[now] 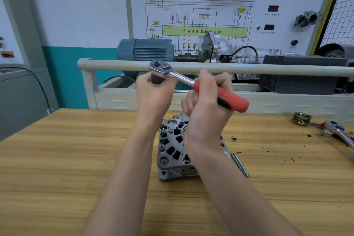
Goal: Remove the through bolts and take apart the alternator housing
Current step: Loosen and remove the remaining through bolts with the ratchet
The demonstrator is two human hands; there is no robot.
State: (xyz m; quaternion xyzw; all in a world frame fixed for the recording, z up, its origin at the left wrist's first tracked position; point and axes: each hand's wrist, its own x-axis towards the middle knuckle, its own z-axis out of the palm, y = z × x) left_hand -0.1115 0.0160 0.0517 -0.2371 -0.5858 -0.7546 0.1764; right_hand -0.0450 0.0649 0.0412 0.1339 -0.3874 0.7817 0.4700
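Alternator (pixel 173 149) on bench below raised hands; left hand (pixel 153 96) grips socket (pixel 156 79), right hand (pixel 206 105) grips ratchet (pixel 191 80).

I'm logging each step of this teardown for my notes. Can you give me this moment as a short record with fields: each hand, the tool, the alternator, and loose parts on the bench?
left hand: grips the dark socket under the ratchet head
right hand: grips the red ratchet handle
ratchet: held up in the air, above the alternator, not on a bolt
alternator: sits on the wooden bench, housing halves together
loose parts: metal rod right of alternator; brass-coloured pulley and second ratchet at far right
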